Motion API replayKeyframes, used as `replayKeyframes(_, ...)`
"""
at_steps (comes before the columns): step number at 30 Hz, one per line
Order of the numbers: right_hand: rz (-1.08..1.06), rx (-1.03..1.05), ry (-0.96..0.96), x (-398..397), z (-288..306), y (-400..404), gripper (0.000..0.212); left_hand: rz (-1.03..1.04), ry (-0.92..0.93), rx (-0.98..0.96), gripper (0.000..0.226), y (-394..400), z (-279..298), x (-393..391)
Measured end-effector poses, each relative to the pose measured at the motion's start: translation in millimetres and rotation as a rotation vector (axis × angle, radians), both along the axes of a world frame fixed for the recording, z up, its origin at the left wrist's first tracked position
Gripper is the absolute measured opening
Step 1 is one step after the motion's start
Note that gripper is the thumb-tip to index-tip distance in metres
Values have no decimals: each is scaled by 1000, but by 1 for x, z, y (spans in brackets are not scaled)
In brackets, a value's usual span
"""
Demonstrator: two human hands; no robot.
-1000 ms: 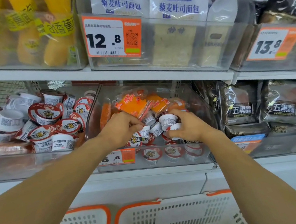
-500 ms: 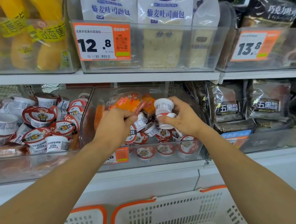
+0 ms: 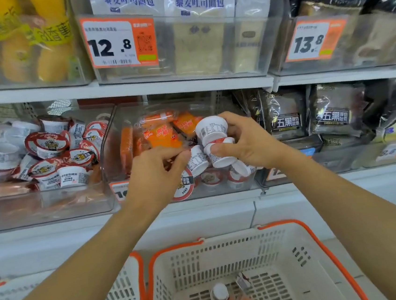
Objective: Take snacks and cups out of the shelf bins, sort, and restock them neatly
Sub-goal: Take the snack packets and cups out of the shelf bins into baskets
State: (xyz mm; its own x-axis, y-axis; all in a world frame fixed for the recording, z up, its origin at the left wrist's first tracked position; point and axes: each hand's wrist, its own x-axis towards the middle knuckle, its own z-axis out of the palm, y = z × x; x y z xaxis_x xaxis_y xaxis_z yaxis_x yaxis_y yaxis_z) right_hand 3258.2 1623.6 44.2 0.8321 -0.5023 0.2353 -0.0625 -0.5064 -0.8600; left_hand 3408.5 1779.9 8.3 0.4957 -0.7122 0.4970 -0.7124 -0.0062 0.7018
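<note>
Right hand (image 3: 247,142) clasped two stacked cups (image 3: 214,138); left hand (image 3: 156,173) pinched a third cup (image 3: 197,161). Probably light, rigid, slippery; hold by the sidewalls.

There is a single view, from a wide-angle camera worn on the person's head, facing forward and tilted down at a store shelf close in front. Both forearms run up from the bottom corners to meet mid-frame, where the left hand (image 3: 156,172) and right hand (image 3: 247,139) sit at a clear bin (image 3: 108,144). Above the hands, an upper shelf row with a price tag (image 3: 119,42) fills the top edge. Below the hands, a white basket (image 3: 227,251) lies nearest the lens. Straight shelf edges bow toward the frame's sides.
</note>
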Motion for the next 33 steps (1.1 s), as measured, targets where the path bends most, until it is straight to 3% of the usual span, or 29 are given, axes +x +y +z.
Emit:
replayKeyframes(5,29,211,242,-60,-44,25,31,-140,363,273,14,33,-72,-23)
replayKeyframes(7,-13,353,436,-84,-95,37,24,-86,508,400,17,40,-122,-38)
replayKeyframes(10,-75,468,820,-122,-185,75,43,-28,677,578,23,57,-197,-74)
replayKeyframes(14,-187,525,1124,-146,-271,126,47,-18,660,750,35,93,-277,-115)
replayKeyframes(18,-329,608,891,-132,-303,147,42,-141,589,817,24,107,-289,-128)
replayKeyframes(20,-372,739,870,-121,-302,144,46,-205,605,815,21,102,-288,-123)
replayKeyframes(22,-242,824,1000,-112,-290,132,49,-241,614,897,22,96,-283,-111)
replayKeyframes(23,-113,753,1113,-109,-283,122,47,-243,560,928,24,92,-280,-102)
replayKeyframes(25,122,391,1299,-99,-260,98,45,-173,429,858,24,79,-261,-84)
replayKeyframes(27,225,13,1310,-83,-222,76,46,-23,354,597,20,61,-223,-69)
replayKeyframes(29,194,-152,1167,-64,-167,56,42,75,302,238,16,44,-172,-55)
replayKeyframes(30,141,-136,1061,-56,-137,49,37,87,264,82,15,36,-142,-49)
replayKeyframes(33,-3,-114,638,-33,-55,33,26,58,99,-164,17,21,-67,-29)
